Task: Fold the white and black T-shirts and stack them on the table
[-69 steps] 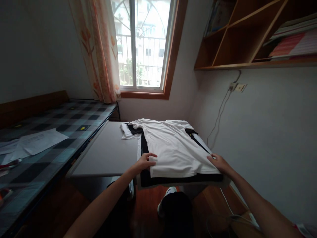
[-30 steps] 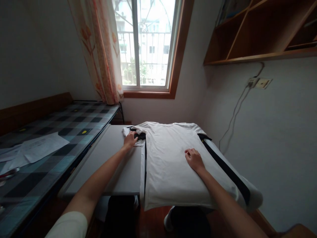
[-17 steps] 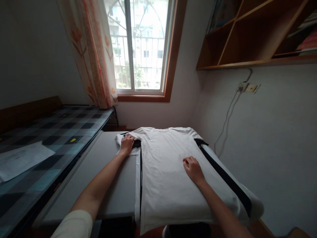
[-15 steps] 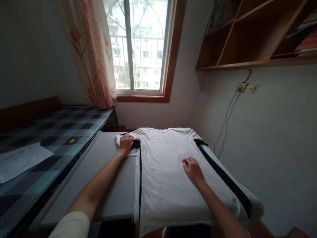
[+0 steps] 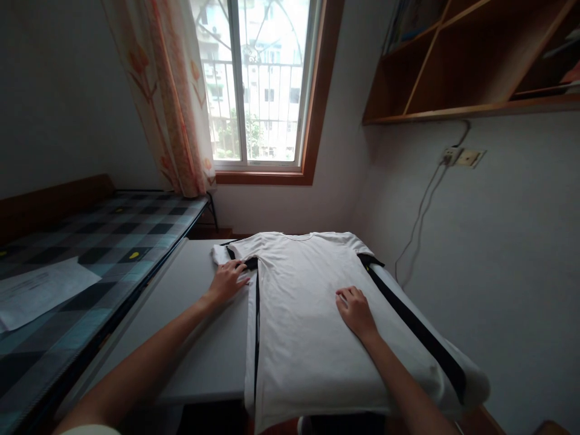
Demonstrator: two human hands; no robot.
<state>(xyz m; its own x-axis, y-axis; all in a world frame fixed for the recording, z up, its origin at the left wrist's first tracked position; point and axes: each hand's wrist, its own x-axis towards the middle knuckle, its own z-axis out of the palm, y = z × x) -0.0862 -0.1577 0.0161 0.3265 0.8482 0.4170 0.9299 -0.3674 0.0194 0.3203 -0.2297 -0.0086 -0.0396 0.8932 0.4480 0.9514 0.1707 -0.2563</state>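
Observation:
A white T-shirt [image 5: 308, 314] lies spread face up, collar toward the window, with its lower hem at the near table edge. Black cloth [image 5: 421, 329] shows from under it along both sides and below the sleeves, and more white cloth [image 5: 221, 254] pokes out at the left sleeve. My left hand [image 5: 229, 281] is at the left sleeve's lower edge, fingers stretched over the black and white cloth. On the shirt's right half rests my right hand [image 5: 356, 311], palm down, its fingers loosely bent and apart. Neither hand visibly grips anything.
The shirt lies on a pale table [image 5: 194, 338]. At left is a bed with a checked cover [image 5: 149, 220] and a paper sheet [image 5: 45, 293]. A window [image 5: 267, 90] and curtain [image 5: 172, 121] stand ahead. A wooden shelf [image 5: 462, 115] and plugged-in cable [image 5: 419, 217] are on the right.
My left hand has slid off the top of the left sleeve, down toward me, and its fingers have spread. My right hand stays on the shirt. The view has shifted slightly.

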